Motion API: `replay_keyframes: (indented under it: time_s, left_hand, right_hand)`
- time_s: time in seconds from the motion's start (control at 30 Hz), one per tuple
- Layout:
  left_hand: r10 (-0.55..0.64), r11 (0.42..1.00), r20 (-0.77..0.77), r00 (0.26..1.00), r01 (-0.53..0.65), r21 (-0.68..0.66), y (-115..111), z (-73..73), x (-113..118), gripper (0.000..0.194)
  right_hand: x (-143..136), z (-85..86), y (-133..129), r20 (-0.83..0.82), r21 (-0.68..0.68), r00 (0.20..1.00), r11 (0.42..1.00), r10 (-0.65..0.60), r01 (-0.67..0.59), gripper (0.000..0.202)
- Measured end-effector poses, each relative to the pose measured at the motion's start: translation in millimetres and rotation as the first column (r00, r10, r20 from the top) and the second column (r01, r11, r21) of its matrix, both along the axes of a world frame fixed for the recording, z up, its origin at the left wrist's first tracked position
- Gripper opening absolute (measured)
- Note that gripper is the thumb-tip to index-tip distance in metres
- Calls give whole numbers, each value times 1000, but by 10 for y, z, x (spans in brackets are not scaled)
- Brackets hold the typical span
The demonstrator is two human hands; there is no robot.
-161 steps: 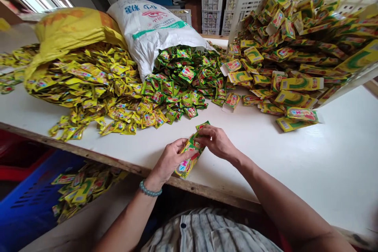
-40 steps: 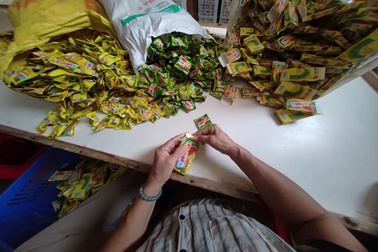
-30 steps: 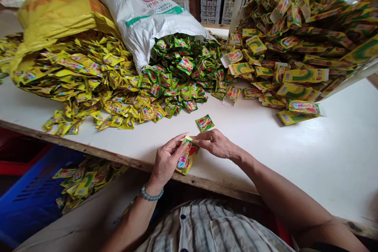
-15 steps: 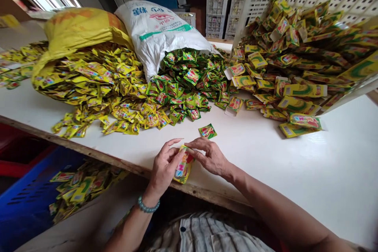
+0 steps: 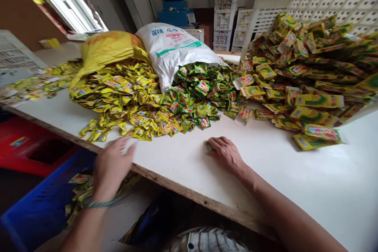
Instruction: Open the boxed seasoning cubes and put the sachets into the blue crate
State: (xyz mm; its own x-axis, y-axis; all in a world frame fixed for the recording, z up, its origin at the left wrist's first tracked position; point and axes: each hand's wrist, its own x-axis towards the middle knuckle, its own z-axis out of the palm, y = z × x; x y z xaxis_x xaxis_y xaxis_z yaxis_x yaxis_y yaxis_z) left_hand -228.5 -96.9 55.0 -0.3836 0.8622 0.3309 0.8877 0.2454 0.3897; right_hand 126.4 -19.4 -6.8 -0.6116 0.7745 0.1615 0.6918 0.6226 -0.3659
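My right hand point(image 5: 226, 153) rests on the white table with its fingers together over a small green packet point(image 5: 208, 146). Most of that packet is hidden under the fingertips. My left hand point(image 5: 113, 165), smeared by motion, hangs over the table's front edge, thumb apart from the fingers, with nothing visible in it. Just beyond it lies a heap of yellow packets point(image 5: 118, 94) spilling from a yellow sack point(image 5: 109, 45). Beside this, a heap of green packets point(image 5: 201, 94) spills from a white sack point(image 5: 180, 43).
At the right, small yellow-green boxes point(image 5: 319, 106) spill from a tipped white plastic basket point(image 5: 260, 12). Below the table's front edge, a blue crate point(image 5: 32, 212) holds similar boxes, near a red container point(image 5: 23, 141). Stacked white crates point(image 5: 226, 15) stand at the back.
The small box that both hands held is gone from them. My left hand has moved left toward the yellow packets; my right hand has come onto the loose green packet. The view has shifted left.
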Motion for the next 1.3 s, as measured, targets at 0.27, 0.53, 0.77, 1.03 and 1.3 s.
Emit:
replay_keyframes:
  time_s: [0.27,0.53,0.77,1.03,1.3]
  left_hand:
    - [-349,928,-229,909,301,-220,880,-300,1017,35]
    - [-131,990,-65,989,127,-59,895,-291,855,33]
    - [-57,998,928,368,51,41,495,-265,1303,46]
    - [-48,950,985,165,312,-6,331,-243,1665,42]
    - [-101,939,990,97,338,63,484,-211,1913,41]
  right_hand:
    - [96,-132,42,-161,6,980,993,-117,120,26]
    - [87,-20,71,-439,-482,803,860,-404,168,18]
    - [-134,247,-49,-631,-774,440,554,-639,-305,45]
    - [-137,231,-27,-605,-766,514,621,-609,-165,47]
    - [-147,137,34,-619,-772,347,626,-704,-109,46]
